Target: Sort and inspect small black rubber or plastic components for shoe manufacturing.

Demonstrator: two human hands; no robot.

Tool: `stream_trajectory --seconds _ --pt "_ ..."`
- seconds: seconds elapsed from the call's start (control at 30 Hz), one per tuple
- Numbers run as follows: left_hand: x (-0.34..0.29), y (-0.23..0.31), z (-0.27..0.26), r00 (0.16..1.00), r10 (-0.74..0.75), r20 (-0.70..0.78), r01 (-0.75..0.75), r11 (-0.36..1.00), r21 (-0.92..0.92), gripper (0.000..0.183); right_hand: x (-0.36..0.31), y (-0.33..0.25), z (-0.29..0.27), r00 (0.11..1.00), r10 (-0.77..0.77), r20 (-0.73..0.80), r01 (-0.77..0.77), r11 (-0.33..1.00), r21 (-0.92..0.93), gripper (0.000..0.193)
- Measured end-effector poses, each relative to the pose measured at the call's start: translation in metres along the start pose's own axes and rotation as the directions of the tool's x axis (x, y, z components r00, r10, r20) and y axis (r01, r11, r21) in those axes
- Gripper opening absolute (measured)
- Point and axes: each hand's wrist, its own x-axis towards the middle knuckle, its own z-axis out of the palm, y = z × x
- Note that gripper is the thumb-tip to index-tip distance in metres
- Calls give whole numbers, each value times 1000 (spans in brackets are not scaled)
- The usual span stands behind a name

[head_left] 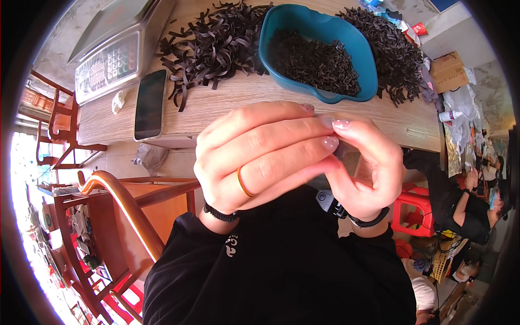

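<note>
Both hands meet in front of my chest, above the table's near edge. My left hand, with a gold ring on one finger, has its fingers pressed together and bent toward the right hand. The thumb and fingers of my right hand pinch against the left fingertips. A small dark strip shows between them, mostly hidden by the fingers. Beyond the hands stands a teal basin holding many short dark pieces. Left of it lies a loose heap of longer dark strips; right of it, another dark heap.
A black phone and a crumpled white tissue lie on the wooden table, near a digital scale. Wooden chairs stand left. At right are a red stool, a cardboard box and other people.
</note>
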Motion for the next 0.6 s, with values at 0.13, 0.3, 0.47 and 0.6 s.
stream_trajectory --seconds 0.13,0.3,0.47,0.6 --pt "1 3 -4 997 8 71 -5 999 -52 29 -2 -1 -1 999 22 40 -23 999 31 42" --pt "-3 6 -1 988 -150 30 152 982 -115 27 -4 4 2 1000 15 -21 -15 1000 18 40" --pt "-6 8 -1 965 -262 33 261 931 -255 27 1 1 -5 988 134 72 -137 990 28 35" --pt "-5 4 0 975 -218 42 221 940 -261 27 1 5 -8 983 160 89 -169 981 97 33"
